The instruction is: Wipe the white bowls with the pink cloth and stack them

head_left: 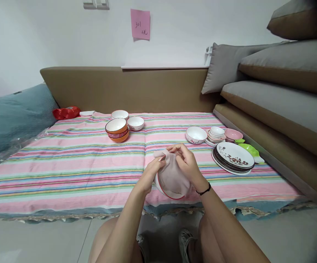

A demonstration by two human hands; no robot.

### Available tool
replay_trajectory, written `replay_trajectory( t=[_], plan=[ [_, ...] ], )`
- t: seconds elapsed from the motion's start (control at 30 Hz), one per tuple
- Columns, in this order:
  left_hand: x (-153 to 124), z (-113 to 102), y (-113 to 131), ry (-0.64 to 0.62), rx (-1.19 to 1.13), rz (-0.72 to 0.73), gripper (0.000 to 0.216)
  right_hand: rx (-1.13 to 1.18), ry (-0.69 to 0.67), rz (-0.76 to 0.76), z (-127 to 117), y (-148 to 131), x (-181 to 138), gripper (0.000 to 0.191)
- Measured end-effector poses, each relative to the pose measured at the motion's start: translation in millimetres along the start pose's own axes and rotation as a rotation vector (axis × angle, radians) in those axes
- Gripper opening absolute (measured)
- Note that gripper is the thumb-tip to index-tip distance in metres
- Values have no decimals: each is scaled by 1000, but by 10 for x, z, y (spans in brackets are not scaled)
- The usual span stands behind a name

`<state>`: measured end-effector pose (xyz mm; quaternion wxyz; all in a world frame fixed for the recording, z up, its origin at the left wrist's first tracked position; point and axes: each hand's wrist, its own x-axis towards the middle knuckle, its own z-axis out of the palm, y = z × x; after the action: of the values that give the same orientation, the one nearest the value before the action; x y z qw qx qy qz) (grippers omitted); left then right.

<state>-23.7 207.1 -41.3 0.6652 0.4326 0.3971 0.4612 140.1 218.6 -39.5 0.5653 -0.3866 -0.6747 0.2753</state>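
Note:
A white bowl with a red rim [159, 185] is tilted on its side near the front edge of the bed. My left hand [152, 171] grips the bowl's upper left rim, thumb toward the inside. A pale greyish-pink cloth [174, 174] is draped into the bowl and over its upper edge. Closed around the cloth at the bowl's top right is my right hand [186, 160], with a black band at the wrist. The cloth and the hands hide much of the bowl.
At left stand stacked orange bowls [117, 132] and white bowls [136, 123]. To the right are a white bowl [196, 135], small stacked dishes [216, 134], pink bowls [233, 134], stacked plates [233, 155] and a green dish [249, 149]. Cushions [279, 98] rise at the right edge.

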Motion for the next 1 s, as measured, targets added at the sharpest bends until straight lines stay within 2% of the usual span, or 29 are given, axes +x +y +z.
replay_trajectory(
  t=[0.1, 0.17, 0.3, 0.43, 0.53, 0.7, 0.77, 0.87, 0.9, 0.97, 1.0],
  plan=[
    [3, -6, 2, 30, 2, 9, 32, -135, -5, 7, -21, -5, 22, 17],
    [5, 0, 1, -4, 18, 18, 32, -171, -33, -33, -21, -20, 19, 18],
    [11, 28, -17, -103, 63, 56, 30, -161, -137, -156, 15, -68, -10, 24],
    [21, 43, -55, -92, 91, 69, 28, -226, -236, -204, 61, -113, -37, 27],
    [23, 30, -70, -80, 110, 48, 24, -232, -221, -147, 70, -118, -46, 31],
    [21, -16, -48, -99, 91, -10, 26, -67, -161, -20, 2, -84, -30, 49],
    [28, -31, -40, -98, 75, -44, 28, -69, -174, -39, -35, -82, -15, 45],
    [45, -46, -37, -87, 52, -51, 26, -80, -201, -119, -62, -87, 6, 11],
    [51, -48, -37, -83, 44, -49, 26, -74, -209, -144, -62, -86, 10, 9],
    [60, -48, -36, -85, 37, -51, 27, -66, -206, -152, -50, -70, 12, 23],
    [62, -46, -35, -90, 40, -56, 28, -61, -186, -134, -41, -57, 11, 24]
  ],
)
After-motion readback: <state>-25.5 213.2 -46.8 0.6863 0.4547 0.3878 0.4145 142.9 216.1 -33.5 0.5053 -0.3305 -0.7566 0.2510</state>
